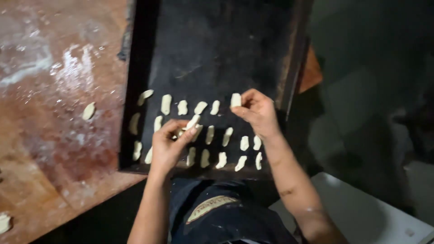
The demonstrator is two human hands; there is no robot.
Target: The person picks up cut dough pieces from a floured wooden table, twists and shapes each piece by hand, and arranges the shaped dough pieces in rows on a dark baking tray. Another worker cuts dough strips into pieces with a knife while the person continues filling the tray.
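- The worktop is reddish-brown wood, dusted with white flour.
- A dark, worn baking tray lies on the worktop, its near edge past the worktop's rim.
- Pale, small, oblong dough pieces sit in three loose rows across the tray's near end.
- The right hand has its grip pinching one dough piece at the far row's right end.
- The left hand has its grip pinching another piece over the middle row.
- One stray piece lies on the worktop, left of the tray.
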